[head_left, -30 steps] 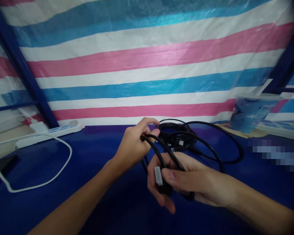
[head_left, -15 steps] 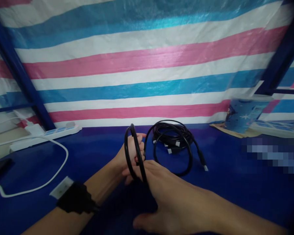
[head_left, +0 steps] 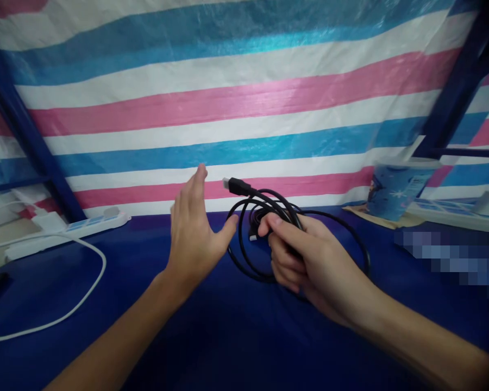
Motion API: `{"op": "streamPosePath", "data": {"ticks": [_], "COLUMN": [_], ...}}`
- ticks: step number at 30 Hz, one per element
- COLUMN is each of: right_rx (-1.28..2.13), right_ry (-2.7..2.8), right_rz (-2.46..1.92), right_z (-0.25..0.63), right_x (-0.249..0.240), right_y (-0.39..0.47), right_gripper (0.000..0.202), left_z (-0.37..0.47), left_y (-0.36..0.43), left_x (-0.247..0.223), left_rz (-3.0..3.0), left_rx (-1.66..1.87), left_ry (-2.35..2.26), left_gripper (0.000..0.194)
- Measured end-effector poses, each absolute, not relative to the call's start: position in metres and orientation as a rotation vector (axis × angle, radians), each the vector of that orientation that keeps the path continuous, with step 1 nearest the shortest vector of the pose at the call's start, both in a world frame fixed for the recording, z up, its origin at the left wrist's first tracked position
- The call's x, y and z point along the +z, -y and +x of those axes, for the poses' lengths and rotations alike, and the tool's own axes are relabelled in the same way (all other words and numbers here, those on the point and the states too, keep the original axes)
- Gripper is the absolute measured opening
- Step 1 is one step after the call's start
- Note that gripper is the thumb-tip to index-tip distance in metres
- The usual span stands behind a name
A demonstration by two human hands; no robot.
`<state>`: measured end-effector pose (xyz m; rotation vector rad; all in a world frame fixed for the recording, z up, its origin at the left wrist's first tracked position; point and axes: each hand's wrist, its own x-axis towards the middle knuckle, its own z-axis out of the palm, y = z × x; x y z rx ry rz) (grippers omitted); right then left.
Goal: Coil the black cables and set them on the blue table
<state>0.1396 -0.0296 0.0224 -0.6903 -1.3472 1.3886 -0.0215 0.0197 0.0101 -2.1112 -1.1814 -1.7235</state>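
Note:
My right hand [head_left: 299, 250] is closed around a coiled black cable [head_left: 244, 255], its loops hanging to the left and right of the fist. One end of this cable, a black connector [head_left: 239, 187] with a pale metal tip, sticks out to the upper left above my thumb. My left hand [head_left: 195, 228] stands upright to the left of the coil, fingers stretched and thumb apart, with nothing in it. Its thumb tip is close to the cable loops; whether they touch I cannot tell. Behind the right hand lies another black cable bundle with a connector [head_left: 253, 234], mostly hidden.
At left a white power strip [head_left: 73, 231] with a plugged adapter and white cord [head_left: 101, 271] lies on the blue table [head_left: 179, 347]. A blue patterned cup [head_left: 399, 190] stands at right beside another power strip [head_left: 452, 209]. Striped sheeting [head_left: 236, 119] hangs behind.
The cable loops have left my left wrist area and are now gathered in my right hand. My left hand has opened and risen. The connector that hung at lower left is no longer there.

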Motion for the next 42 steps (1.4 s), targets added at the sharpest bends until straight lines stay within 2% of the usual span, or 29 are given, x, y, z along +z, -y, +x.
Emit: {"op": "streamPosePath", "data": {"ticks": [5, 8, 10, 13, 17, 20, 22, 24, 27, 30, 32, 34, 36, 39, 42], "right_rx": [1.500, 1.648, 1.784, 1.911, 1.699, 1.589, 1.597, 1.670, 1.831, 1.882, 1.714, 1.366, 1.034, 0.805, 0.654], "right_ry": [1.503, 1.543, 1.547, 1.582, 1.848, 1.918, 1.899, 1.907, 1.925, 1.978, 2.139, 2.303, 2.369, 2.339, 2.382], "right_rz": [-0.868, -0.773, -0.677, -0.568, -0.497, -0.603, -0.715, -0.762, -0.715, -0.730, -0.796, -0.828, -0.796, -0.736, -0.706], "right_z": [0.134, 0.130, 0.129, 0.128, 0.128, 0.128, 0.127, 0.126, 0.124, 0.124, 0.124, 0.124, 0.125, 0.131, 0.137], "right_x": [0.018, 0.018, 0.018, 0.017, 0.014, 0.013, 0.012, 0.010, 0.005, 0.002, 0.004, 0.010, 0.018, 0.030, 0.035], "right_y": [0.031, 0.036, 0.042, 0.051, 0.056, 0.053, 0.050, 0.049, 0.050, 0.052, 0.055, 0.056, 0.056, 0.054, 0.051], "right_gripper": [0.031, 0.029, 0.026, 0.021, 0.029, 0.038, 0.041, 0.044, 0.048, 0.039, 0.024, 0.010, 0.009, 0.019, 0.006], "left_z": [-0.016, -0.018, -0.021, -0.021, -0.018, -0.017, -0.016, -0.016, -0.015, -0.018, -0.021, -0.025, -0.026, -0.022, -0.016], "left_y": [-0.003, -0.002, -0.002, -0.004, -0.012, -0.015, -0.011, -0.004, 0.005, 0.005, 0.000, -0.006, -0.010, -0.007, -0.002], "left_x": [0.010, 0.012, 0.014, 0.015, 0.013, 0.011, 0.011, 0.010, 0.009, 0.010, 0.014, 0.020, 0.026, 0.030, 0.028], "left_rz": [-2.366, -2.606, -2.706, -2.708, -2.667, -2.727, -2.681, -2.639, -2.712, -2.778, -2.732, -2.698, -2.770, -2.984, -3.113], "left_rx": [-1.117, -0.987, -1.006, -1.239, -1.593, -1.636, -1.641, -1.657, -1.564, -1.613, -1.843, -2.131, -2.364, -2.468, -2.378], "left_ry": [0.766, 0.717, 0.849, 1.161, 1.520, 1.634, 1.547, 1.263, 0.836, 0.904, 1.112, 1.315, 1.582, 2.081, 2.407], "left_gripper": [0.048, 0.039, 0.032, 0.024, 0.022, 0.023, 0.026, 0.037, 0.033, 0.033, 0.039, 0.047, 0.053, 0.041, 0.030]}}
